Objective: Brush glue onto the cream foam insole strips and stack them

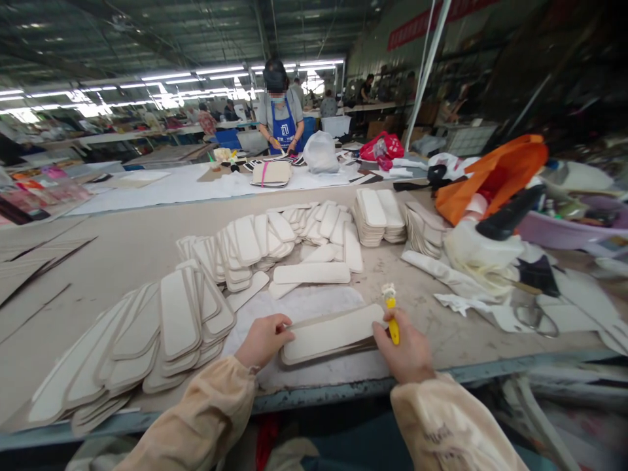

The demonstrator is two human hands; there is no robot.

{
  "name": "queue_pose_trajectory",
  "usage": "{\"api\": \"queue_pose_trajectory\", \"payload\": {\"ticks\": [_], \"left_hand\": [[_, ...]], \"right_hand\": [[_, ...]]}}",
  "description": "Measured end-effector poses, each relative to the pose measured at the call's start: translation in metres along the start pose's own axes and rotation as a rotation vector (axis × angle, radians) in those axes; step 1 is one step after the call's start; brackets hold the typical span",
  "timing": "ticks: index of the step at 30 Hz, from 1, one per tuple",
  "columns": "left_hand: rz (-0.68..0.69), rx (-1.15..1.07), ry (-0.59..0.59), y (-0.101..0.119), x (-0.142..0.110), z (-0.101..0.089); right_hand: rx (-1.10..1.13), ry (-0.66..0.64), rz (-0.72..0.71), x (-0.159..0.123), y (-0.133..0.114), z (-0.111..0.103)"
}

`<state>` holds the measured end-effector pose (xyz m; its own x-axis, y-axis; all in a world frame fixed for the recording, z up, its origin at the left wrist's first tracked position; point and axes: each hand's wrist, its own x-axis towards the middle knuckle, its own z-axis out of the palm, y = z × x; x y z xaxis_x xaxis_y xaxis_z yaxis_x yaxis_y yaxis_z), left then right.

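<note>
Two-handed, I hold a long cream panel [333, 332] with rounded corners; it lies over darker pieces on a white sheet [314, 302] near the table's front edge. My left hand [262, 341] is closed on its left end, thumb on top. At the right end, my right hand [406, 350] has its thumb against the panel. A small yellow-handled brush [393, 325] with whitish, clumped bristles is also gripped in that right hand, its head pointing up and away. Just beyond the sheet sits another long panel [311, 273], lying crosswise over others.
Fanned panels [179, 317] spread to the left, with neat stacks [371, 209] behind. To the right are a black-topped white container [483, 242], an orange bag [495, 170], scissors [537, 319] and a purple basin [574, 229]. A co-worker in a blue apron [283, 127] stands across the table.
</note>
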<state>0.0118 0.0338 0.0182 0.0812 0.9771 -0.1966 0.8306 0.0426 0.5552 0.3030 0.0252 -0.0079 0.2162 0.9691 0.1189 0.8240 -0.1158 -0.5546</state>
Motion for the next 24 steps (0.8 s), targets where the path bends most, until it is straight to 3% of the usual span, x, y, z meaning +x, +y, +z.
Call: {"api": "queue_pose_trajectory", "payload": {"ticks": [9,17,22,24], "left_hand": [[0.017,0.094,-0.050,0.001,0.002,-0.001],[0.029,0.153,-0.078,0.001,0.006,-0.001],[0.032,0.190,-0.108,0.002,0.006,0.000],[0.029,0.213,-0.118,0.000,0.007,0.001]], "right_hand": [[-0.177,0.033,-0.026,-0.004,-0.009,0.003],[-0.175,0.033,-0.056,-0.003,-0.007,0.001],[-0.113,0.182,-0.224,-0.006,-0.011,-0.007],[-0.024,0.172,-0.336,-0.013,-0.017,-0.005]]}}
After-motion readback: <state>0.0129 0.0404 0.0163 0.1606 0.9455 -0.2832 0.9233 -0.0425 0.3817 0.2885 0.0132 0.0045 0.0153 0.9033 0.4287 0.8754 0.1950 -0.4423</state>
